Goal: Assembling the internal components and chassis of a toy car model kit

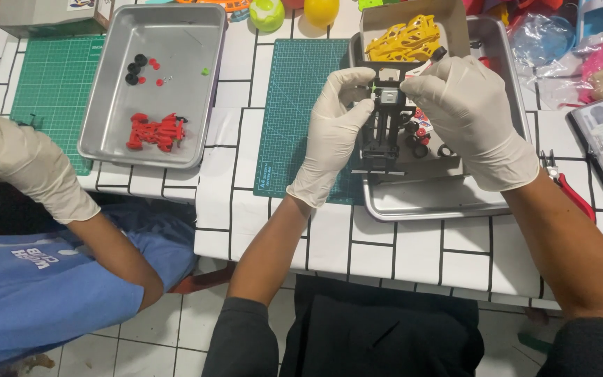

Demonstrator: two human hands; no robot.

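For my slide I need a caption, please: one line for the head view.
Two gloved hands, left hand and right hand, hold a black toy car chassis above a metal tray.

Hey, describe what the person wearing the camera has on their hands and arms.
Both hands wear thin, off-white disposable gloves, slightly wrinkled and ending at the wrists: the left hand and the right hand. The forearms are bare below the gloves. Dark charcoal short sleeves cover the upper arms. No watch, jewellery or markings show.
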